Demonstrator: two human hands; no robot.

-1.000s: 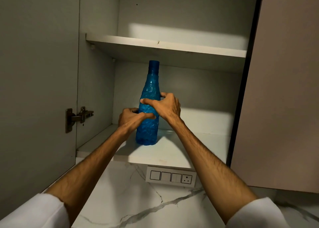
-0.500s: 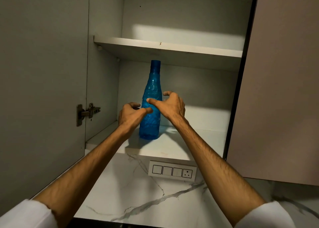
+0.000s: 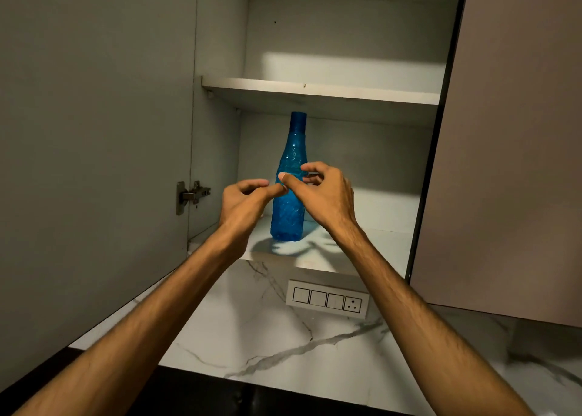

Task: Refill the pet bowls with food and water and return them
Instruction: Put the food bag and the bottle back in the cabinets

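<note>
The blue plastic bottle [image 3: 289,192] stands upright on the cabinet shelf [image 3: 371,248], just beyond both hands. Left hand [image 3: 245,203] and right hand [image 3: 324,195] hover loosely curled, holding nothing. The bottle looks light, stiff, textured; probably best gripped around its wide lower body.

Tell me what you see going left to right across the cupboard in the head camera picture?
Open cupboard door → door hinge → left hand → blue bottle → right hand → closed cupboard door.
</note>
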